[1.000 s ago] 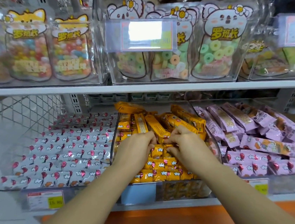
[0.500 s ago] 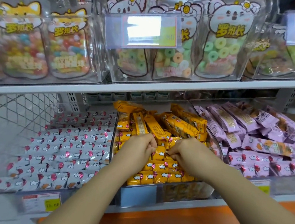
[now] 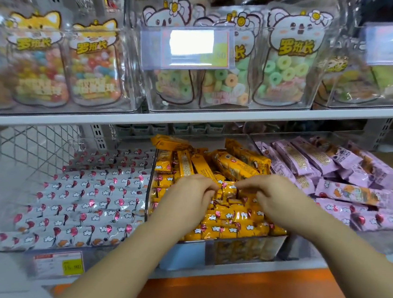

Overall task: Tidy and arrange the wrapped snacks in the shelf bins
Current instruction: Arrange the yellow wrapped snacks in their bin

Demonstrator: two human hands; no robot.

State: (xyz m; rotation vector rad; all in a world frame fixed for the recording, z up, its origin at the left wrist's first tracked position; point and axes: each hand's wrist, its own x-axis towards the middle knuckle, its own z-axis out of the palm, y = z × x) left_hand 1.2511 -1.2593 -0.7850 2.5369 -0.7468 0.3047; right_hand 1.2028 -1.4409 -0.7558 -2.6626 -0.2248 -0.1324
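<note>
Yellow bar lies crosswise, long axis left-right; left hand pinches one end, right hand the other, both grips clamped.

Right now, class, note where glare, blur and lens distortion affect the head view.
Head view: glare whites out the upper price tag; purple snacks at the right edge blur; the shelf edge bows slightly with wide-angle distortion; yellow snacks at centre look sharpest.

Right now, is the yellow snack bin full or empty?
Full: the yellow snacks pile above the clear bin's front wall, some jumbled at the back.
</note>
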